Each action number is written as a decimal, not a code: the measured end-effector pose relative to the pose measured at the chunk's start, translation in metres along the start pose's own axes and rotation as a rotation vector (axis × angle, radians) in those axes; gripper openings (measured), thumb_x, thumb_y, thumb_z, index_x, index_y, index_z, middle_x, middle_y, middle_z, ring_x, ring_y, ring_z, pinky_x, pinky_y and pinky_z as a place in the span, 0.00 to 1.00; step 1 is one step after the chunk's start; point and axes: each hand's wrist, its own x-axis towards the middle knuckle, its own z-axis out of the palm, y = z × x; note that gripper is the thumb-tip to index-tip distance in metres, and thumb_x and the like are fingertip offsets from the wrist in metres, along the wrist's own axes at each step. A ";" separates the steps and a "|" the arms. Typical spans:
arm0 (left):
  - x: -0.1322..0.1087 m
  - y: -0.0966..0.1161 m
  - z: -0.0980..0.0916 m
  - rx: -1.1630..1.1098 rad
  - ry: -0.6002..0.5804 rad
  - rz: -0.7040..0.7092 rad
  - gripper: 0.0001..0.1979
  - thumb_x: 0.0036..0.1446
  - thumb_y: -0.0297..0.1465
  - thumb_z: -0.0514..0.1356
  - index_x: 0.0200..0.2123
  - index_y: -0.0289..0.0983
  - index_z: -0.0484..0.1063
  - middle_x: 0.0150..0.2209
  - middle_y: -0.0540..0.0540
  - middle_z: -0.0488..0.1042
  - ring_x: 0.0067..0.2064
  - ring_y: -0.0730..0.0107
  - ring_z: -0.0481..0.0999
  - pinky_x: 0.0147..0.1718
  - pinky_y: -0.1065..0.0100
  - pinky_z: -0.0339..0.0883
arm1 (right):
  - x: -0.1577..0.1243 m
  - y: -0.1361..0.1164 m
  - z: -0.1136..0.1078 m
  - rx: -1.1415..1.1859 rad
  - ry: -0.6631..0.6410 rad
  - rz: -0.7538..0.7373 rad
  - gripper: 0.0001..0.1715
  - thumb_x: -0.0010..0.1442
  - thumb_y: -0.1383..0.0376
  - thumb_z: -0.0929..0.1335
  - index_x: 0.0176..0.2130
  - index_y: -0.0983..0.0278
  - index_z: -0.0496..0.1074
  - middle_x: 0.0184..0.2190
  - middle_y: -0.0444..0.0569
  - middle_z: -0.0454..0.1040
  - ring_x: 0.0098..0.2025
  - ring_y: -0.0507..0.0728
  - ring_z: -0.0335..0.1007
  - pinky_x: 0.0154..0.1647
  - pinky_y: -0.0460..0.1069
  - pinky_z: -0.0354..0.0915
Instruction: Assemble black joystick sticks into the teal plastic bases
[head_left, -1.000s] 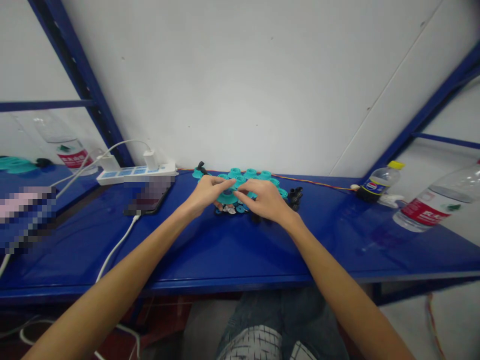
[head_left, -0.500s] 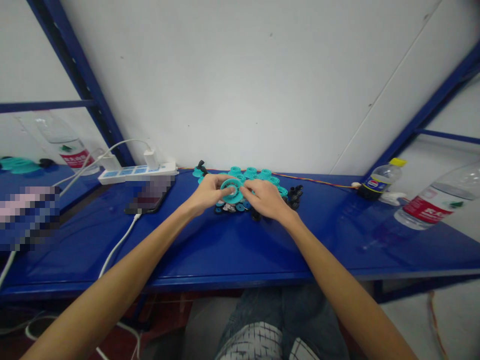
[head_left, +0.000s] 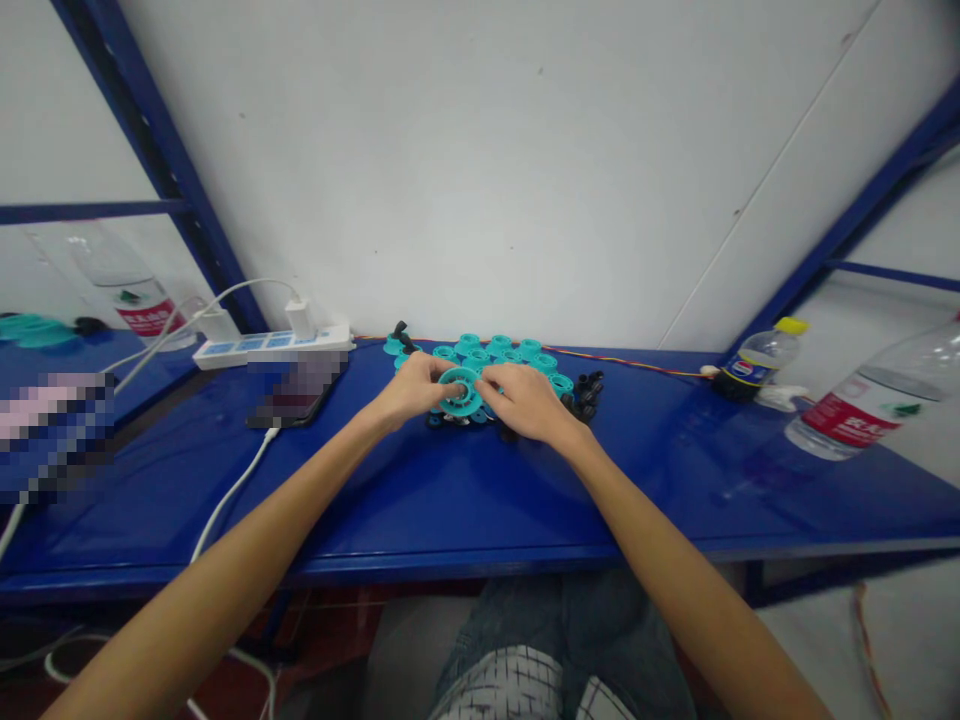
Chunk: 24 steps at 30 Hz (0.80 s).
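A teal plastic spool (head_left: 459, 392) is held between my two hands over the blue shelf (head_left: 450, 500), its round face turned toward me. My left hand (head_left: 409, 388) pinches its left edge with closed fingers. My right hand (head_left: 525, 400) grips its right edge, fingers curled. Behind them lies a cluster of several more teal spools (head_left: 517, 352). Small black and dark parts (head_left: 589, 390) lie just right of my right hand, and a few small pieces sit under the held spool.
A white power strip (head_left: 270, 345) with chargers and a phone (head_left: 296, 390) on a cable lie to the left. Plastic bottles stand at the far left (head_left: 139, 295) and the right (head_left: 757, 365), with a large one (head_left: 870, 400) at the far right. A thin orange wire (head_left: 637, 365) runs along the wall.
The spool went from lying flat among the pile to being lifted and tilted up between both hands. Both hands shifted slightly toward each other.
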 end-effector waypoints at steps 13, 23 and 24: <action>0.002 -0.002 -0.001 -0.014 0.001 0.045 0.16 0.43 0.30 0.62 0.37 0.33 0.81 0.28 0.48 0.79 0.29 0.67 0.76 0.30 0.68 0.70 | -0.001 -0.002 0.001 0.013 0.037 -0.029 0.19 0.70 0.61 0.58 0.35 0.65 0.73 0.33 0.52 0.77 0.34 0.56 0.68 0.33 0.48 0.50; 0.002 -0.004 -0.002 0.270 0.102 0.086 0.17 0.45 0.31 0.58 0.38 0.33 0.81 0.29 0.49 0.79 0.32 0.66 0.75 0.30 0.71 0.68 | -0.001 -0.004 0.001 0.015 0.048 -0.008 0.18 0.70 0.62 0.58 0.35 0.65 0.72 0.34 0.51 0.77 0.34 0.56 0.69 0.33 0.48 0.52; 0.002 -0.003 -0.002 0.276 0.103 0.087 0.17 0.45 0.31 0.58 0.37 0.33 0.81 0.29 0.49 0.78 0.32 0.67 0.74 0.30 0.71 0.68 | -0.001 -0.004 0.000 0.017 0.050 -0.001 0.18 0.70 0.62 0.58 0.35 0.65 0.72 0.33 0.51 0.77 0.34 0.56 0.68 0.33 0.48 0.52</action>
